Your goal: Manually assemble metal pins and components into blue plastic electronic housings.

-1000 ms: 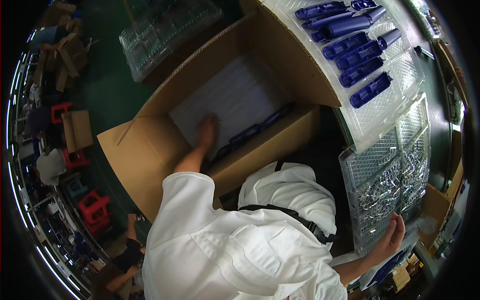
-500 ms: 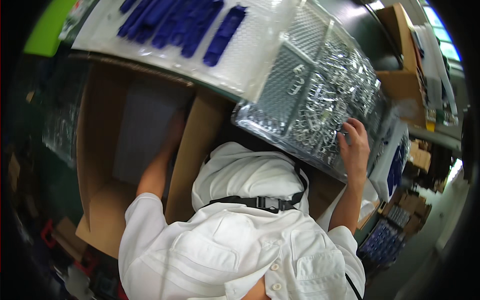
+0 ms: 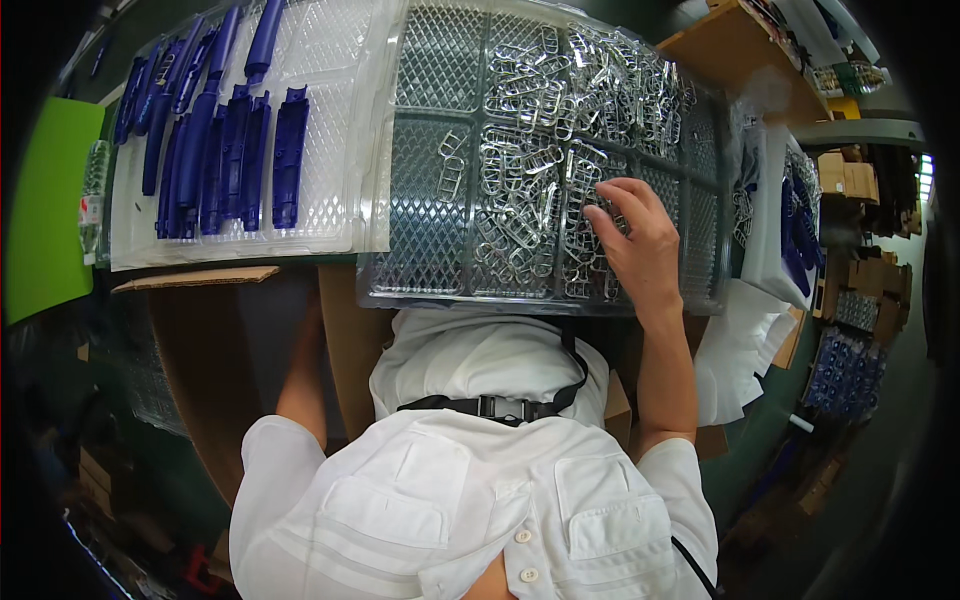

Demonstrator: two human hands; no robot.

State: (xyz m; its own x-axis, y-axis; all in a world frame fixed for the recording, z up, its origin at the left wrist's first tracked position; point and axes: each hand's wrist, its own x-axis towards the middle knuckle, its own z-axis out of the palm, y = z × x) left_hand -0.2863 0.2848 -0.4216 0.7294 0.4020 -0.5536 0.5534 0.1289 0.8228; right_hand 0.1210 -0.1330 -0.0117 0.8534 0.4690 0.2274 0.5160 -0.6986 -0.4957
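Observation:
My right hand (image 3: 640,235) reaches over a clear plastic tray (image 3: 425,255) with textured compartments. Its thumb and fingers are apart, beside a heap of small shiny metal frame-shaped pieces (image 3: 520,210); nothing shows between the fingertips. One metal piece (image 3: 450,168) lies apart in the tray's left part. My left forearm (image 3: 303,385) goes down into a cardboard box (image 3: 190,370) below the table edge. The left hand itself is hidden in the shadow there, so its fingers and anything in them cannot be seen.
Left of the metal pieces, a white textured tray (image 3: 335,130) holds several dark blue plastic handles (image 3: 235,150). A plastic bottle (image 3: 93,200) stands beside a green sheet (image 3: 50,210). At the right are a white container with blue parts (image 3: 798,230) and stacked cardboard boxes (image 3: 848,175).
The view has swung, bringing both trays more fully into sight. My right hand stays over the metal pieces, its fingers still apart. My left hand remains down in the box.

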